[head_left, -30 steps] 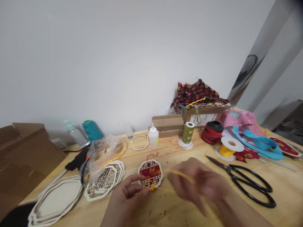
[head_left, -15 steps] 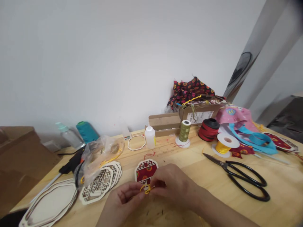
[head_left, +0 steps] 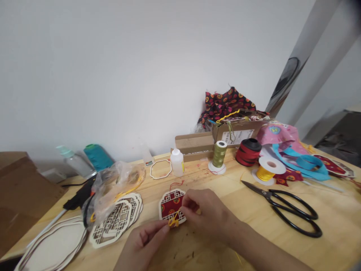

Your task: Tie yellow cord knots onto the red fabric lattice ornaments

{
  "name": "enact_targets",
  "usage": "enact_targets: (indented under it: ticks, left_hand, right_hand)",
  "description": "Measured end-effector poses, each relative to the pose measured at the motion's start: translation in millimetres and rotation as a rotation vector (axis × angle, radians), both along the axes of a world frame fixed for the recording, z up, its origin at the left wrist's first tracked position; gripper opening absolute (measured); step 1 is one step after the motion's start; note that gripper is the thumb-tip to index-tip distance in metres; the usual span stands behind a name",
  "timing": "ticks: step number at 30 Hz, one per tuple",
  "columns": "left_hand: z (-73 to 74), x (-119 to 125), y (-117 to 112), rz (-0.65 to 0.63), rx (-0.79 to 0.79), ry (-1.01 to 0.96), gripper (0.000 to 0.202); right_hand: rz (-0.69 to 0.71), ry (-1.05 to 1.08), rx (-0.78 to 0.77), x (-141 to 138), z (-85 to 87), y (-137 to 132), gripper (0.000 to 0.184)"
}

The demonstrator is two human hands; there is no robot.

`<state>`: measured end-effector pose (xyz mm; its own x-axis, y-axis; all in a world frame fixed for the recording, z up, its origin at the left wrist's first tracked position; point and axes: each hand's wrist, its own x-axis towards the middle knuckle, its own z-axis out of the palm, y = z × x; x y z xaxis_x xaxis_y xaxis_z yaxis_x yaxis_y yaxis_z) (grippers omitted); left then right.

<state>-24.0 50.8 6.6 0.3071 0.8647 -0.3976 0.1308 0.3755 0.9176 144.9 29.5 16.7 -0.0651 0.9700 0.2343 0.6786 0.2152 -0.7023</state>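
Observation:
A yellow cord [head_left: 173, 222] with a small looped knot lies at the lower edge of a wooden lattice ornament [head_left: 172, 206] backed with dark red patterned fabric. My left hand [head_left: 148, 239] pinches a loop of the cord between thumb and forefinger. My right hand [head_left: 204, 210], just above and to the right, is closed on a strand of the same cord, which runs taut from the knot. Its knuckles cover the ornament's right side. A red thread [head_left: 176, 183] sticks out from the ornament's top.
Black-handled scissors [head_left: 290, 210] lie at right, near a yellow cord spool [head_left: 269, 169]. Lattice frames [head_left: 113, 226] and oval boards [head_left: 53, 241] are stacked at left. A white bottle [head_left: 177, 162], green thread cone [head_left: 220, 154], red thread spool [head_left: 248, 152] and cardboard box [head_left: 239, 131] stand behind.
My right hand has moved slightly up and right from the knot, drawing a strand of yellow cord taut. My left hand stays by the knot. The view has shifted slightly.

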Motion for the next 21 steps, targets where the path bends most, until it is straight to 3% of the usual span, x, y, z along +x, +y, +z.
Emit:
enact_targets:
  ticks: [5, 12, 21]
  left_hand:
    - [-4.7, -0.2, 1.8, -0.017, 0.021, 0.034, 0.028]
    - [-8.5, -1.9, 4.7, -0.053, 0.021, 0.038, 0.024]
    - [5.2, 2.8, 2.3, -0.203, 0.136, 0.156, 0.021]
  right_hand:
    - [-0.029, 0.148, -0.013, -2.2, 1.3, -1.7, 0.007]
    - [0.042, 0.275, 0.057, -4.0, 12.5, -6.8, 0.007]
    - [0.208, 0.372, 0.068, -7.3, 15.9, -7.8, 0.006]
